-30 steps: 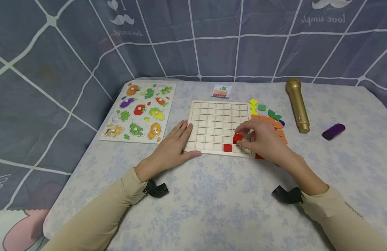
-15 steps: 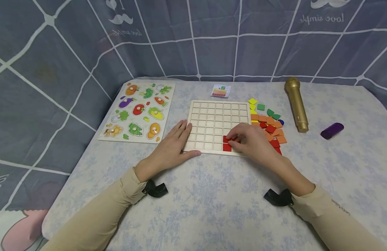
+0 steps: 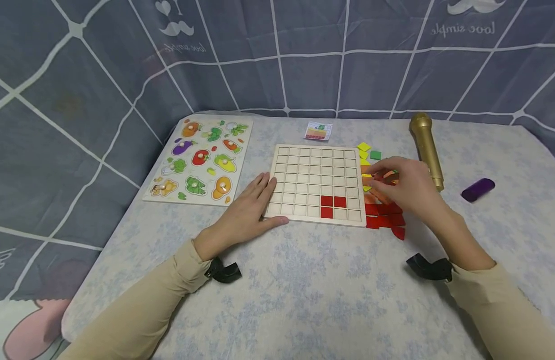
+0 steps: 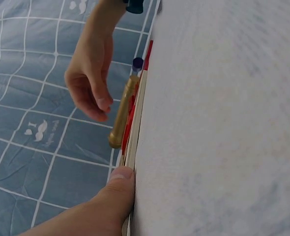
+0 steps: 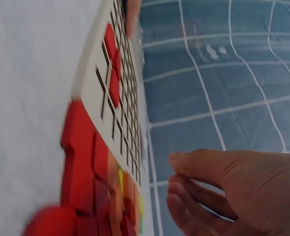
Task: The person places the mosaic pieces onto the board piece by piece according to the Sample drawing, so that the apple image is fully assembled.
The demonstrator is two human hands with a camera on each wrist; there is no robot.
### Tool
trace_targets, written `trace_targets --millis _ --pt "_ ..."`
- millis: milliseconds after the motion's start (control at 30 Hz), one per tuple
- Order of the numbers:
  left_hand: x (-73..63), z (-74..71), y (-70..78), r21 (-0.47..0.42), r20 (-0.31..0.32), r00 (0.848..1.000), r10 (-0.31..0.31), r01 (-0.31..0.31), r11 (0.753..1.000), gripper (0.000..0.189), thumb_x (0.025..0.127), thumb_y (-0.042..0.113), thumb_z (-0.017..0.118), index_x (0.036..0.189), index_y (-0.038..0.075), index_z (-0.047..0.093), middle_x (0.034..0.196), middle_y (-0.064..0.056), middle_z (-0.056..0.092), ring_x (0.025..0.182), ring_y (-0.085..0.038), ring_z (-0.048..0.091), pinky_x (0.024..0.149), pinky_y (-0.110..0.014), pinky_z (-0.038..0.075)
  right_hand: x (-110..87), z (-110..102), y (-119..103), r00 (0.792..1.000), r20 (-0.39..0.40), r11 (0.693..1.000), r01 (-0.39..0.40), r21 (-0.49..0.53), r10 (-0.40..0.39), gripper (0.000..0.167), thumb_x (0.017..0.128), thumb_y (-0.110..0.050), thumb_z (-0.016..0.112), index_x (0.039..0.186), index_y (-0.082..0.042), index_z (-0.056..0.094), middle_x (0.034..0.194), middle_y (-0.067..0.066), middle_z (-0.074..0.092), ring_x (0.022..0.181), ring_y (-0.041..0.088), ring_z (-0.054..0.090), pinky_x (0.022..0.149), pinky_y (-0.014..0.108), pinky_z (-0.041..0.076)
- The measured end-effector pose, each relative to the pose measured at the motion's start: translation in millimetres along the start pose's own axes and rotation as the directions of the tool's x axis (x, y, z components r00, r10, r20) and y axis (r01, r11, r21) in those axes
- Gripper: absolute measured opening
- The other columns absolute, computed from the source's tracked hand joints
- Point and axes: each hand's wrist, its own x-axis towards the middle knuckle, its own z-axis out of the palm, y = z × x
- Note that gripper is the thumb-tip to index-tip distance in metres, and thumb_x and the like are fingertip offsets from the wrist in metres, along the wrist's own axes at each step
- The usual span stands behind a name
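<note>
A wooden grid board (image 3: 304, 185) lies flat on the table, with three red square tiles (image 3: 327, 212) seated in its two lowest rows. My left hand (image 3: 243, 210) rests along the board's left edge, fingers straight and thumb at the front edge. Over the pile of loose tiles at the board's right side hovers my right hand (image 3: 408, 187), its fingers loosely bent. In both wrist views nothing shows between its thumb and fingers. Loose red tiles (image 3: 383, 215) lie nearest me in that pile, orange and yellow tiles (image 3: 364, 155) farther back, partly hidden by the hand.
Behind the board lies a small picture card (image 3: 318, 131). A vegetable puzzle board (image 3: 198, 165) is at the left. To the right are a gold microphone (image 3: 427, 147) and a purple cylinder (image 3: 478, 190). A grey checked curtain (image 3: 304, 75) hangs behind the table.
My right hand has set a red tile beside the others on the board, let go and moved right over the pile. The left hand has stayed at the board's edge.
</note>
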Motion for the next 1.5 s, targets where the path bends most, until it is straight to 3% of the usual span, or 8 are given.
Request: trace_targets --millis 200,367,500,767,933,1133,1300,1500 --pt "-1.0 -0.6 0.8 0.0 0.002 1.0 0.002 -0.002 1.0 0.103 0.099 0.064 0.062 0.168 0.003 0.016 0.176 -0.021 0.01 0.165 -0.033 0.006 0.133 -0.049 0.017 1.3 -15.0 21.3 0.995 0.028 0.995 -0.089 -0.053 0.091 0.028 0.09 -0.012 0.084 0.113 0.002 0.078 0.102 0.022 0.077 0.093 0.035 0.072 0.076 0.034 0.06" --pt "-2.3 -2.5 2.5 -0.008 -0.005 1.0 0.008 -0.008 1.0 0.104 0.098 0.063 0.064 0.168 0.002 0.017 0.175 -0.022 0.011 0.165 -0.034 0.007 0.132 -0.051 0.018 1.9 -16.3 30.7 0.976 0.125 0.981 -0.167 -0.101 0.179 0.037 0.088 -0.019 0.086 0.114 0.005 0.076 0.103 0.025 0.076 0.093 0.037 0.069 0.072 0.034 0.051" --pt "-1.4 -2.3 2.4 -0.004 -0.002 1.0 0.006 -0.006 1.0 0.103 0.099 0.063 0.064 0.168 0.002 0.016 0.176 -0.021 0.011 0.165 -0.033 0.006 0.132 -0.05 0.018 1.6 -14.2 33.7 0.969 0.156 0.978 -0.173 -0.12 0.19 0.036 0.086 -0.016 0.087 0.112 0.006 0.075 0.101 0.025 0.075 0.09 0.036 0.068 0.072 0.034 0.052" --pt "-0.5 0.1 1.2 0.0 0.014 1.0 0.002 -0.002 1.0 0.102 0.1 0.062 0.062 0.169 0.003 0.015 0.176 -0.021 0.01 0.165 -0.033 0.005 0.132 -0.049 0.017 0.1 -13.3 30.8 0.979 0.124 0.977 -0.142 -0.157 0.162 0.03 0.087 -0.013 0.084 0.108 0.006 0.075 0.095 0.024 0.075 0.086 0.034 0.069 0.073 0.045 0.058" --pt "-0.3 0.9 0.0 0.002 0.016 1.0 -0.002 0.002 1.0 0.102 0.1 0.063 0.061 0.169 0.004 0.014 0.176 -0.019 0.008 0.165 -0.031 0.004 0.133 -0.048 0.016 -0.8 -12.4 17.3 0.99 0.091 0.983 -0.09 -0.163 0.106 0.028 0.086 -0.014 0.081 0.108 0.004 0.077 0.096 0.022 0.077 0.086 0.034 0.071 0.074 0.045 0.056" --pt "0.1 -0.6 -0.1 0.003 0.013 1.0 -0.003 0.002 1.0 0.102 0.1 0.063 0.061 0.169 0.003 0.015 0.176 -0.02 0.009 0.165 -0.032 0.005 0.133 -0.048 0.016 -3.8 1.3 -7.7 0.997 0.074 0.999 0.002 -0.043 0.001 0.028 0.088 -0.012 0.083 0.113 0.0 0.078 0.101 0.017 0.079 0.089 0.031 0.074 0.081 0.052 0.062" --pt "-0.5 -2.1 1.1 -0.005 0.013 1.0 -0.007 0.007 1.0 0.102 0.1 0.063 0.062 0.169 0.004 0.015 0.176 -0.019 0.01 0.165 -0.031 0.005 0.133 -0.048 0.016 -5.4 24.4 -25.4 0.983 0.067 0.985 0.169 0.044 -0.171 0.02 0.087 -0.006 0.085 0.106 -0.006 0.08 0.1 0.007 0.079 0.087 0.024 0.075 0.077 0.046 0.062" --pt "0.3 -1.3 0.9 -0.002 0.013 1.0 -0.003 0.003 1.0 0.101 0.1 0.063 0.061 0.169 0.003 0.016 0.176 -0.02 0.01 0.165 -0.031 0.006 0.133 -0.048 0.017 -9.4 50.4 -38.9 0.972 0.094 0.973 0.204 0.108 -0.214 0.019 0.086 -0.007 0.086 0.105 -0.006 0.08 0.099 0.004 0.079 0.086 0.021 0.072 0.077 0.041 0.06"
